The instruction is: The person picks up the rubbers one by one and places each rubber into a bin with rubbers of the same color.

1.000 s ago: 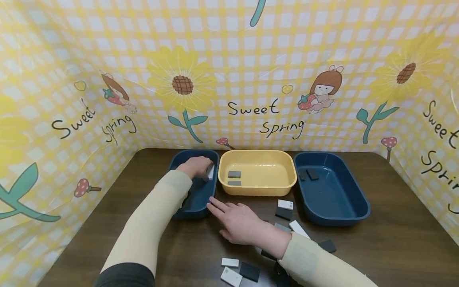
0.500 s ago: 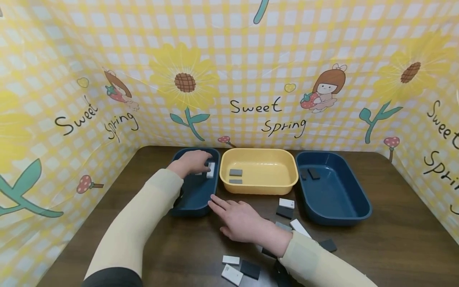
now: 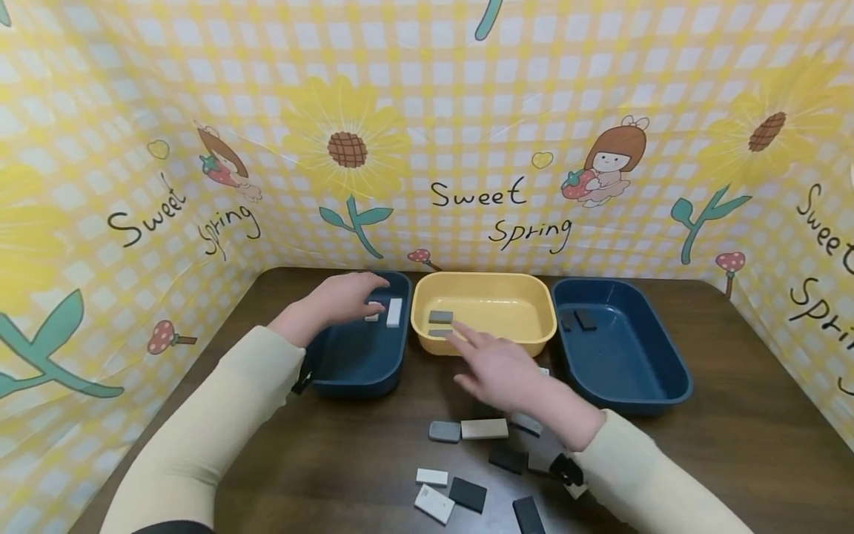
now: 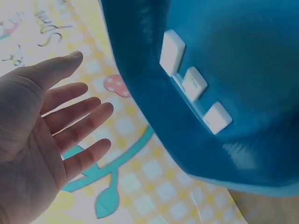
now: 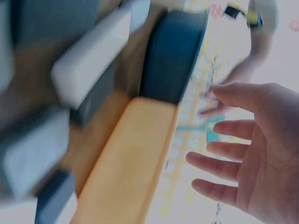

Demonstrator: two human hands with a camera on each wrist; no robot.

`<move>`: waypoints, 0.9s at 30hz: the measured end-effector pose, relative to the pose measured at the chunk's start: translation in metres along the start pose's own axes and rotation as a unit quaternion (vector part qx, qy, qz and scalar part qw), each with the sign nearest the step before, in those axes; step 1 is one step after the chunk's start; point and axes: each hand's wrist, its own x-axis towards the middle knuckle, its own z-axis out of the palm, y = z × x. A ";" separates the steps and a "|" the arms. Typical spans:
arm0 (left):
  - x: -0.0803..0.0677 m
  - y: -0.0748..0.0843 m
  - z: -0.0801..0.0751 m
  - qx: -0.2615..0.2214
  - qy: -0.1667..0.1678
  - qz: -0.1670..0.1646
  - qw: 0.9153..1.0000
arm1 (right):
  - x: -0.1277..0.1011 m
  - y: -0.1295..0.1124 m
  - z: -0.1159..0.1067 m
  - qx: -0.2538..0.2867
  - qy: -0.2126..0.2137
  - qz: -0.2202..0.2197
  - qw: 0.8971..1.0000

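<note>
The left hand (image 3: 336, 299) is over the back of the left blue tub (image 3: 353, 363), near the table's back edge. Its grip is open, with the fingers spread out and nothing in it. Three white blocks (image 4: 194, 83) lie in this tub, just past the fingertips.

The right hand (image 3: 497, 367) is above the front rim of the yellow tub (image 3: 520, 337), in the middle of the table. Its grip is open too, fingers straight and apart, and it holds nothing. Two gray blocks (image 3: 440, 317) lie in the yellow tub, close to the pointing finger.

The right blue tub (image 3: 640, 386) has two dark blocks (image 3: 586, 320) in it. More white, gray and black blocks (image 3: 467, 495) lie loose near the table's front edge.
</note>
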 end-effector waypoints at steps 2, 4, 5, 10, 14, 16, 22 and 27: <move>-0.008 0.006 0.000 -0.006 0.010 0.010 1.000 | -0.008 0.011 -0.005 -0.006 0.008 0.019 1.000; -0.017 0.014 0.002 -0.009 0.023 0.026 0.999 | -0.015 0.022 -0.007 -0.016 0.017 0.033 0.999; -0.021 0.018 0.004 -0.011 0.030 0.032 0.999 | -0.019 0.026 -0.007 -0.021 0.021 0.038 0.999; -0.043 0.044 0.016 -0.002 0.063 0.069 0.996 | -0.039 0.043 -0.005 -0.044 0.024 0.066 0.997; -0.055 0.070 0.029 0.015 0.085 0.089 0.992 | -0.050 0.051 0.000 -0.052 0.021 0.094 0.994; -0.059 0.083 0.035 0.024 0.090 0.107 0.990 | -0.053 0.054 0.002 -0.056 0.018 0.104 0.993; -0.064 0.118 0.051 0.019 0.054 0.164 0.985 | -0.057 0.056 0.010 -0.057 -0.001 0.117 0.992; -0.060 0.129 0.063 0.030 0.011 0.200 0.979 | -0.058 0.057 0.014 -0.052 -0.003 0.115 0.992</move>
